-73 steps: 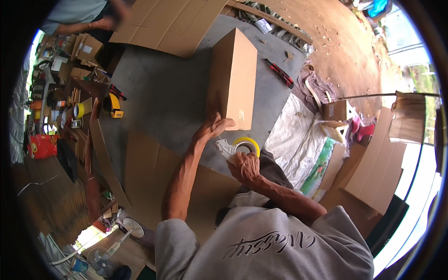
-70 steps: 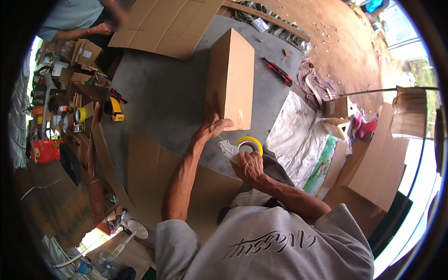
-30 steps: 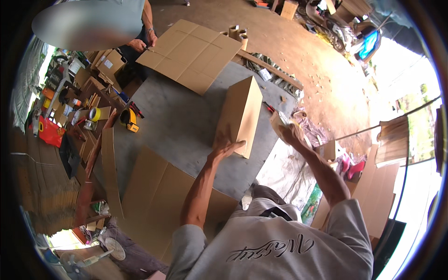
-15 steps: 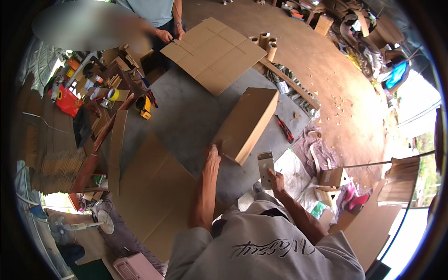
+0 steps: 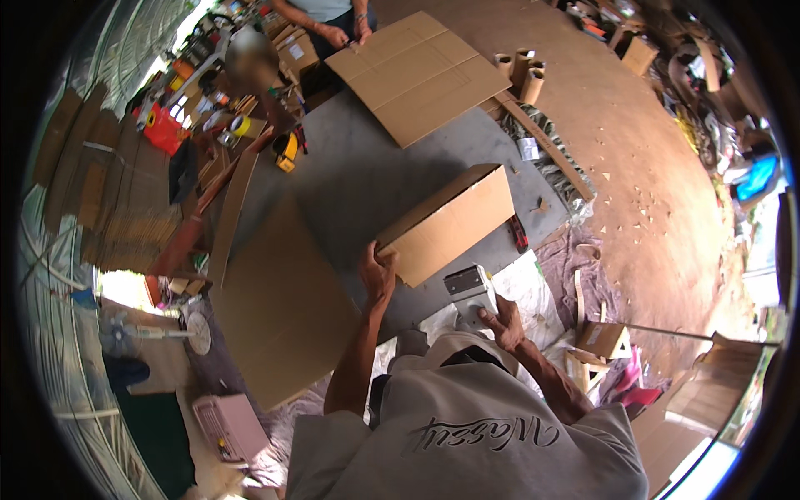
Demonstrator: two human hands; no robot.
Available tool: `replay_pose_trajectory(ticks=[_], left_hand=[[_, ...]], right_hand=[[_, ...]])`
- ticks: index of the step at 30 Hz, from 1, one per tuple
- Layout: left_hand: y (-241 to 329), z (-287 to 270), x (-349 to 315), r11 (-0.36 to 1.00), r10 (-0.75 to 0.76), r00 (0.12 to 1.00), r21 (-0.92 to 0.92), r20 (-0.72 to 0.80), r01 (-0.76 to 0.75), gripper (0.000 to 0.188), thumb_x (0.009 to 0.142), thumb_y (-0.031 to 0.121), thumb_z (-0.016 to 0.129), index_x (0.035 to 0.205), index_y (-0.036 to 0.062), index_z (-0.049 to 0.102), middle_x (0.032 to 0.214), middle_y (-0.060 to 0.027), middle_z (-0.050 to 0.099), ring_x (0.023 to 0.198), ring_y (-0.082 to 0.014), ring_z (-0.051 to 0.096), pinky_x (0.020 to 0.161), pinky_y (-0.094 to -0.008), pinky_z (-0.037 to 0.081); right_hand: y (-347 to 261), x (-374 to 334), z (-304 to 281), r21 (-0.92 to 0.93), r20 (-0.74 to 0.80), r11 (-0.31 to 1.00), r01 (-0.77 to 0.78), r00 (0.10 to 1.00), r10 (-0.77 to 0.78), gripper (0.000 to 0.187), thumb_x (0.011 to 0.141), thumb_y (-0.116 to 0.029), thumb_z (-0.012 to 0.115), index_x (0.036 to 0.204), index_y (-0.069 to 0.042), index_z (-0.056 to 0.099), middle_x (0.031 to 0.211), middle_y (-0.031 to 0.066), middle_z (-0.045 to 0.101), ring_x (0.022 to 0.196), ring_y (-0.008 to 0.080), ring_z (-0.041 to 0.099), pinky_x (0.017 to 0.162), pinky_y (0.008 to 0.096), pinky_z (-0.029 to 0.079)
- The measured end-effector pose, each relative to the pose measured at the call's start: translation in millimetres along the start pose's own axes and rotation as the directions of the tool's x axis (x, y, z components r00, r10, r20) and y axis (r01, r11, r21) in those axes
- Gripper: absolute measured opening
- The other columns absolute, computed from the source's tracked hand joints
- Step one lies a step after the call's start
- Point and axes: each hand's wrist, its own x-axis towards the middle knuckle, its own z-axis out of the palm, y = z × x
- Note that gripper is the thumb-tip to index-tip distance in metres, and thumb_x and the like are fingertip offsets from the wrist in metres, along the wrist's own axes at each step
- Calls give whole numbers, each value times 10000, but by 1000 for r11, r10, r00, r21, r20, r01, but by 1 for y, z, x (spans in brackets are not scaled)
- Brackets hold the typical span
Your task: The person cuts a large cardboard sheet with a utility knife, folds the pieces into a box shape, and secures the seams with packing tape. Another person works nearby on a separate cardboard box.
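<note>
A long, narrow cardboard box stands tilted on the grey tabletop, one long side turned toward me. My left hand is closed on its near left corner. Closer to my body, just off the table's near edge, my right hand grips a boxy silver metal hand tool with a dark end; its exact kind does not show. A small gap separates the tool from the box. Beside the box's far right end lies a red-and-black utility knife, partly covered by it.
Across the table, a co-worker's hands hold a large flat cardboard sheet. Another sheet lies at my left. A yellow tape measure sits near the left edge. Cardboard tubes stand beyond the far right corner.
The box has turned clockwise and tipped, showing more of its near side. My right hand has rotated the metal tool and brought it closer to the box. The view has shifted too.
</note>
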Motion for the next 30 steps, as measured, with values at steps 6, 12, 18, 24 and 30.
replay_pose_trajectory(ticks=[6, 12, 18, 24, 30], left_hand=[[127, -59, -2, 795, -87, 862, -486, 500, 362, 488, 950, 268, 740, 1365, 50, 607, 1303, -124, 659, 1205, -264, 617, 995, -366, 503], [128, -62, -4, 630, -64, 665, -487, 744, 605, 306, 979, 287, 721, 1162, 41, 709, 1025, -31, 714, 913, -117, 639, 811, -267, 510], [95, -54, 4, 608, -274, 669, -415, 690, 677, 263, 1004, 279, 700, 970, 22, 740, 844, -6, 710, 756, -77, 631, 686, -247, 506], [63, -60, 39, 380, -233, 579, -475, 781, 794, 221, 962, 262, 721, 957, 47, 772, 828, 0, 716, 700, -77, 620, 630, -272, 507], [34, -52, 60, 745, -261, 706, -328, 659, 581, 130, 943, 127, 727, 962, 8, 776, 840, -32, 740, 747, -98, 658, 707, -276, 537]], right_hand=[[-31, 13, 3, 150, 160, 980, 134, 974, -158, 562, 949, -453, 728, 1095, 82, 641, 861, 212, 680, 845, 235, 654, 758, 418, 515], [-33, 40, 12, -138, 323, 990, 5, 946, 40, 571, 938, -499, 698, 920, 67, 625, 821, 260, 652, 749, 332, 670, 667, 417, 497], [-30, 54, 44, -66, 330, 997, -51, 941, 70, 529, 927, -456, 661, 908, 72, 627, 718, 169, 615, 673, 202, 559, 625, 398, 451], [-31, 81, 72, 19, 338, 976, -215, 920, 196, 565, 944, -494, 638, 997, 68, 665, 761, 93, 650, 723, 158, 585, 654, 343, 469], [-38, 93, 82, 18, 331, 968, -252, 915, 232, 467, 959, -417, 647, 936, 49, 666, 741, 123, 644, 715, 182, 604, 668, 365, 480]])
